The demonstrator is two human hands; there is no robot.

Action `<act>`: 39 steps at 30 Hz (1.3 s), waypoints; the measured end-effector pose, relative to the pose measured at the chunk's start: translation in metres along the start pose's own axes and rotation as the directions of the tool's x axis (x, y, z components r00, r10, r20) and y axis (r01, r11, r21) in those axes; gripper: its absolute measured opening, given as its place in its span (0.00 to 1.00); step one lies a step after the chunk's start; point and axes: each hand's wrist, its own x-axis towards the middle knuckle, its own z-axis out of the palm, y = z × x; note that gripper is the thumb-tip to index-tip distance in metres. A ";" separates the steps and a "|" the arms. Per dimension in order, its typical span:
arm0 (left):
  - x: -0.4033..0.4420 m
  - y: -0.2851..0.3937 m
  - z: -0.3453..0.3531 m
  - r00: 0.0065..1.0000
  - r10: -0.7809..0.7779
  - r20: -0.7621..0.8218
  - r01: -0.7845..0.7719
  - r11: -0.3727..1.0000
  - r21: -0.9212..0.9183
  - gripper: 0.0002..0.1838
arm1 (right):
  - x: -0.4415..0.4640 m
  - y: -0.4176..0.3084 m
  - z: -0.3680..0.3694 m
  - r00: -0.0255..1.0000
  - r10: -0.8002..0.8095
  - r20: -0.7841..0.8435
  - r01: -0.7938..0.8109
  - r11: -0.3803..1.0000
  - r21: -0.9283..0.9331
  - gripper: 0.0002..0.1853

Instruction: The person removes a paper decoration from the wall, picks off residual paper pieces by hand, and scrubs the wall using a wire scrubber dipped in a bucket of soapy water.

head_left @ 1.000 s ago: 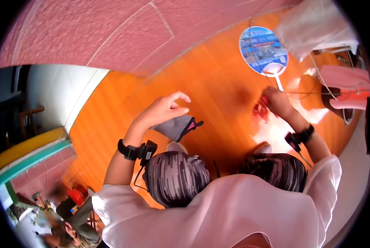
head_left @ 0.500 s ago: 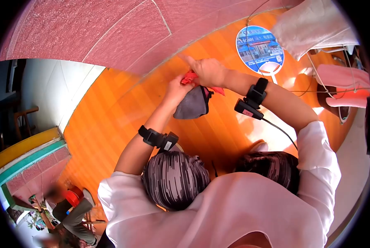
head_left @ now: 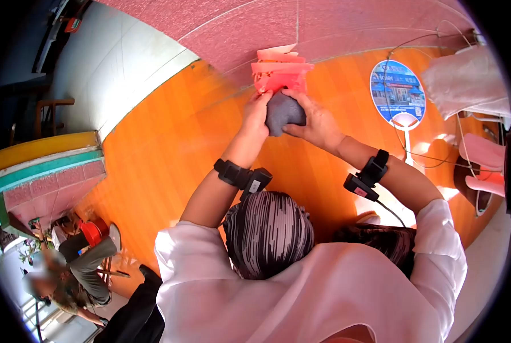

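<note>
A small grey cloth pouch [head_left: 284, 114] is held between my two hands, above the wooden floor. My left hand [head_left: 258, 114] grips its left side, fingers closed at the upper edge. On the right side, my right hand [head_left: 317, 121] holds it with thumb and fingers bent round the cloth. Red and pink folded strips [head_left: 281, 71] stick out beyond the far end of the pouch, in front of the pink wall. Whether they are inside the pouch or held at its mouth I cannot tell.
A blue and white hand fan [head_left: 398, 94] lies on the floor at the right, with thin cords across it. Beyond it are pale cloth [head_left: 467, 83] and pink pads [head_left: 484, 151]. A seated person [head_left: 87, 268] and a red container [head_left: 95, 230] are at the lower left.
My right hand has come from the far right to the pouch. Both hands now hold the pouch, and the red strips have spread out beyond it. The view has shifted.
</note>
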 end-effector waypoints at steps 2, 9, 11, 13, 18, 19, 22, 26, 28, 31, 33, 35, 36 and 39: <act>0.006 0.003 -0.013 0.999 -0.038 0.021 0.036 0.998 0.057 0.14 | 0.008 0.007 0.002 1.000 0.000 -0.003 0.000 1.000 0.017 0.23; -0.022 0.050 -0.150 0.956 -0.135 -0.259 0.232 0.890 0.392 0.15 | -0.017 0.037 -0.019 0.927 0.310 0.213 -0.374 0.824 0.427 0.17; -0.042 0.061 -0.209 0.905 -0.040 -0.424 0.272 0.821 0.502 0.15 | -0.019 0.031 -0.029 0.856 0.361 0.371 -0.517 0.640 0.569 0.20; -0.071 0.075 -0.268 0.842 -0.034 -0.538 0.343 0.803 0.487 0.13 | -0.021 0.029 -0.031 0.770 0.348 0.534 -0.638 0.419 0.646 0.22; -0.180 0.108 -0.441 0.564 0.047 -0.824 0.667 0.562 0.489 0.10 | -0.027 0.027 -0.015 0.697 0.276 0.661 -0.699 0.466 0.543 0.30; -0.211 0.112 -0.459 0.495 0.071 -0.866 0.731 0.505 0.459 0.10 | -0.028 0.026 -0.012 0.701 0.274 0.659 -0.682 0.528 0.506 0.30; -0.317 0.118 -0.505 0.248 0.128 -0.960 0.896 0.346 0.277 0.13 | -0.029 0.020 -0.009 0.659 0.286 0.695 -0.709 0.545 0.448 0.27; -0.421 0.103 -0.530 0.016 0.142 -0.990 0.961 0.270 0.055 0.16 | -0.029 0.030 0.002 0.652 0.323 0.686 -0.716 0.560 0.417 0.26; -0.459 0.086 -0.534 -0.067 0.136 -0.988 0.966 0.255 -0.030 0.18 | -0.031 0.036 0.007 0.648 0.328 0.688 -0.711 0.585 0.390 0.27; -0.501 0.054 -0.538 -0.145 0.112 -0.983 0.962 0.250 -0.113 0.21 | -0.033 0.039 0.012 0.670 0.351 0.654 -0.715 0.544 0.440 0.25; -0.512 0.032 -0.540 -0.170 0.096 -0.981 0.958 0.252 -0.141 0.23 | -0.036 0.040 0.012 0.670 0.402 0.624 -0.727 0.528 0.440 0.23; -0.519 0.008 -0.541 -0.186 0.072 -0.980 0.953 0.257 -0.162 0.25 | -0.038 0.039 0.012 0.674 0.403 0.618 -0.723 0.533 0.441 0.22; -0.521 -0.005 -0.540 -0.189 0.060 -0.980 0.951 0.260 -0.167 0.26 | -0.041 0.041 0.010 0.656 0.427 0.622 -0.739 0.532 0.414 0.22; -0.522 -0.049 -0.540 -0.188 0.017 -0.982 0.947 0.269 -0.176 0.29 | -0.051 0.051 0.013 0.626 0.456 0.633 -0.759 0.544 0.359 0.22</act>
